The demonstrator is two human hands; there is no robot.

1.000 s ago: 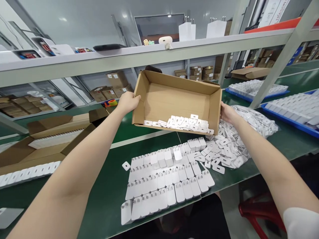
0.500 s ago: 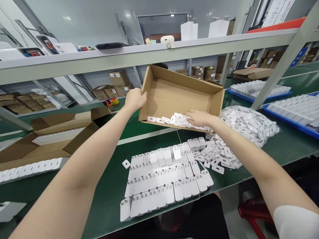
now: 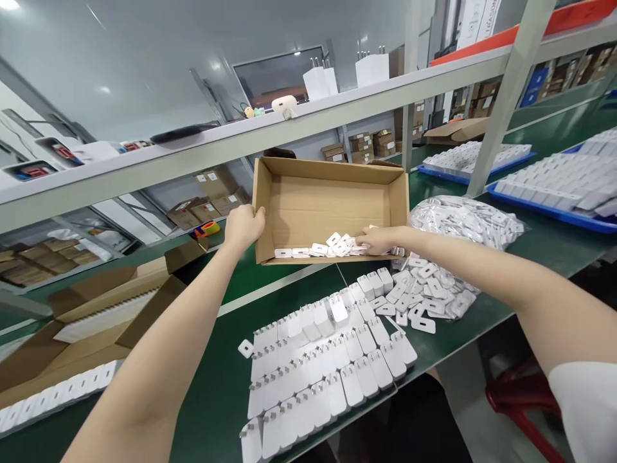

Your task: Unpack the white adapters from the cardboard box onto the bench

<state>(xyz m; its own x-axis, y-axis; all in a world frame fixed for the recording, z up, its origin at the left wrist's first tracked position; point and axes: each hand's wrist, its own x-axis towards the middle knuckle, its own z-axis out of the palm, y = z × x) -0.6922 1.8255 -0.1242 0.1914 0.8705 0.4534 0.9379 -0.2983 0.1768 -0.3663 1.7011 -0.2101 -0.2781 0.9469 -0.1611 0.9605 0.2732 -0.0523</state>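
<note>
My left hand grips the left wall of an open cardboard box, holding it tilted toward me above the green bench. Small white plastic parts lie heaped along the box's lower edge. My right hand reaches inside the box and rests on those parts, fingers curled over them; what they hold is hidden. Below the box, white plug adapters lie in neat rows on the bench, and a loose heap of small white parts sits beside them.
A clear bag of white parts lies right of the box. Blue trays of white adapters stand at the far right. Open cartons sit on the left. A grey shelf runs overhead. A red stool stands below right.
My right hand left the box's right wall and moved inside onto the white parts. The box, now held by my left hand alone, has levelled out, and my view has swung left.
</note>
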